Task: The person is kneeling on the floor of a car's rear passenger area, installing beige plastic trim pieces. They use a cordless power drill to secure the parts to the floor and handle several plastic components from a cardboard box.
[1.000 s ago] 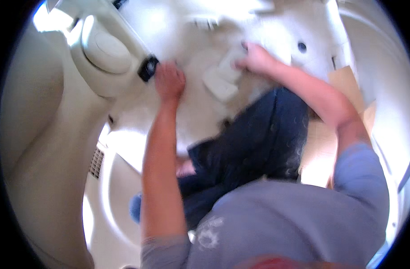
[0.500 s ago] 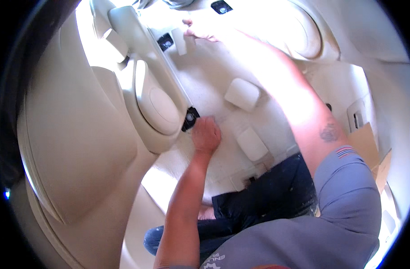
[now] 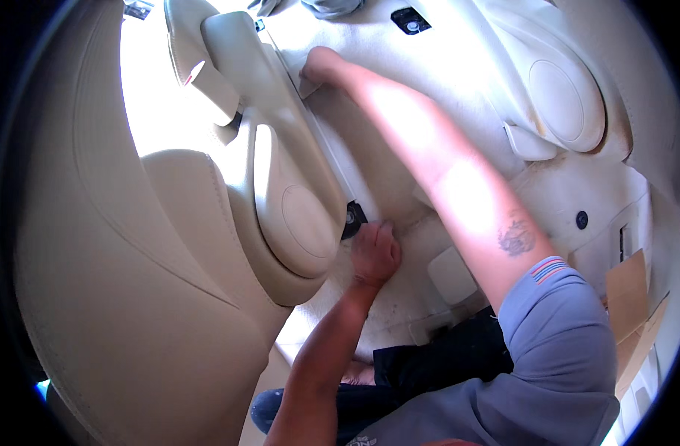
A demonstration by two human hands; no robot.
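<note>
My right hand [image 3: 319,68] reaches far forward to the base of the beige seat, its fingers bent around a small beige plastic cover [image 3: 308,88] against the seat's lower edge. Most of that cover is hidden by the hand. My left hand [image 3: 377,251] is down on the pale carpet, fingers curled under and knuckles pressed to the floor. Just beyond it a black bracket [image 3: 353,218] with a bolt shows at the seat's near corner. Another beige cover [image 3: 451,275] lies loose on the carpet to the right of my left hand.
The large beige seat [image 3: 132,260] fills the left side, with a rounded side trim [image 3: 303,215]. A second black bolted bracket [image 3: 411,22] sits at the far side, near another seat's base [image 3: 567,97]. Cardboard [image 3: 626,293] stands at the right, and grey cloth [image 3: 332,6] lies at the top.
My right hand has carried the cover left to the seat base, where the far black bracket no longer shows. My left hand stays beside the near bracket. The whole view has shifted.
</note>
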